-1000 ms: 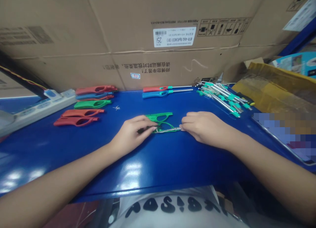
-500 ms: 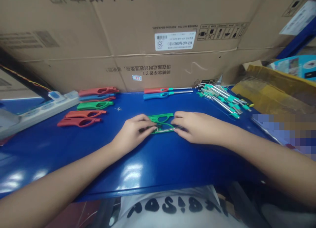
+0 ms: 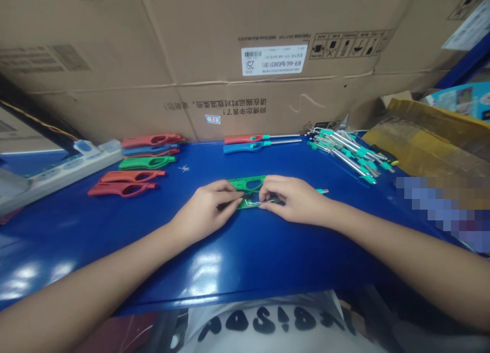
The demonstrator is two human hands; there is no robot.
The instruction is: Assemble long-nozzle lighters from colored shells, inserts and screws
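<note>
Two green lighter handle halves lie side by side at the middle of the table. The far half (image 3: 236,182) lies flat beyond my fingertips. My left hand (image 3: 209,205) is closed in a pinch at the left end of the near half (image 3: 242,204). My right hand (image 3: 293,197) is closed, its thumb and forefinger pinching a thin pale wire (image 3: 251,203) over the near half's loop. A metal lighter tube (image 3: 324,191) with a teal piece sticks out beyond my right hand; its middle is hidden behind that hand.
Several coloured lighter handles (image 3: 147,162) lie at the left beside a white power strip (image 3: 65,172). Two lighters with tubes (image 3: 245,147) lie at the back. Several tubes with teal fittings (image 3: 352,154) are piled at the right, near a taped cardboard box (image 3: 429,139).
My right hand has shifted slightly left and its fingertips now pinch the wire over the green half. The tube's end now shows beyond that hand. My left hand stays nearly in place.
</note>
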